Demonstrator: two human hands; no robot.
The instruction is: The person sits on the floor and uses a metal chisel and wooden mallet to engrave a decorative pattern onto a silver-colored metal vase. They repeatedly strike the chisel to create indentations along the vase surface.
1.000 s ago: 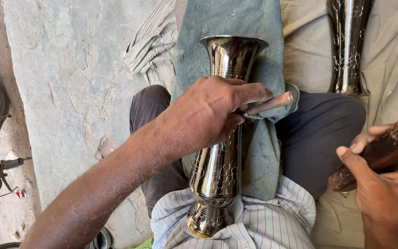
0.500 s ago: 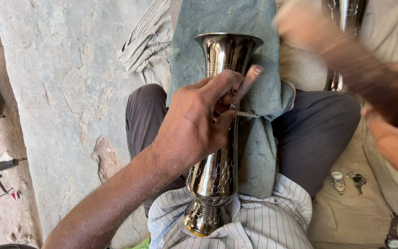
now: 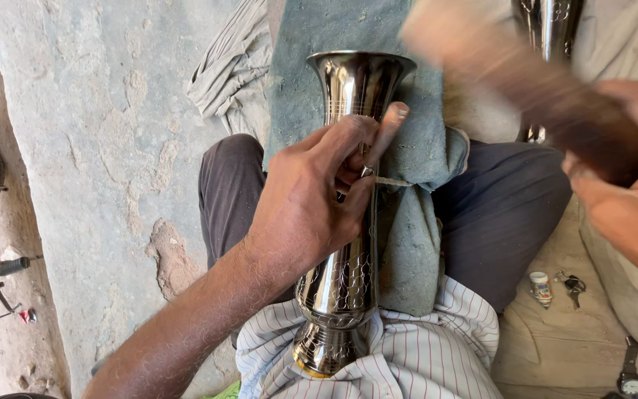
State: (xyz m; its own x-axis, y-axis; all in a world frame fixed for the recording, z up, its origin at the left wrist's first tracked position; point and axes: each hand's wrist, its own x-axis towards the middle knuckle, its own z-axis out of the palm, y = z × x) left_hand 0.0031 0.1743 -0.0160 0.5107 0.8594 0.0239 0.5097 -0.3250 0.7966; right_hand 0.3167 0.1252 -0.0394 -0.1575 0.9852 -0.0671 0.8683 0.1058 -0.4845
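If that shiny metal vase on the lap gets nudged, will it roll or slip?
The vase looks round and lying lengthwise, so it would likely roll. Its polished surface probably slips easily. The left hand and the blue cloth beneath likely steady it.

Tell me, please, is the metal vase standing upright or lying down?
Lying down: the vase rests along the lap, mouth pointing away, under the left hand.
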